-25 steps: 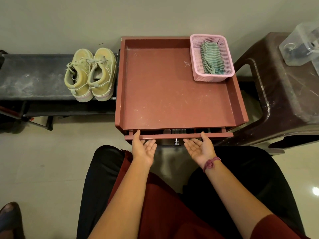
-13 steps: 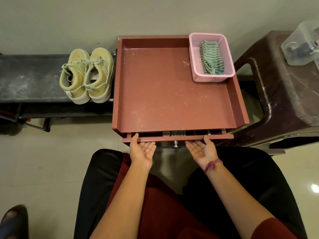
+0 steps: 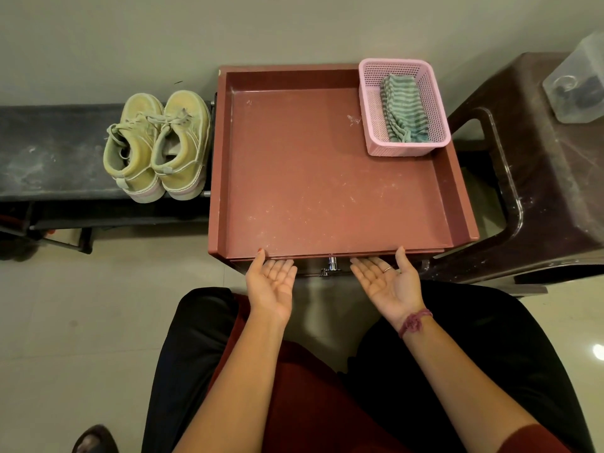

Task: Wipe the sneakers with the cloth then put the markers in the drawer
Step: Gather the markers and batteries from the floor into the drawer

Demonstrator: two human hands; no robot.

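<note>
I see my left hand (image 3: 272,282) and right hand (image 3: 389,284) palm-up, fingers straight, holding nothing, fingertips under the scuffed maroon table's drawer front (image 3: 313,260). The worn yellow canvas sneakers (image 3: 157,145) sit on the dusty black bench (image 3: 49,152); the striped cloth (image 3: 403,109) lies in the pink mesh plastic basket (image 3: 367,103).

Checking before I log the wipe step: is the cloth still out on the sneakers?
No, the striped cloth lies inside the pink basket on the red table top, apart from the sneakers.
</note>
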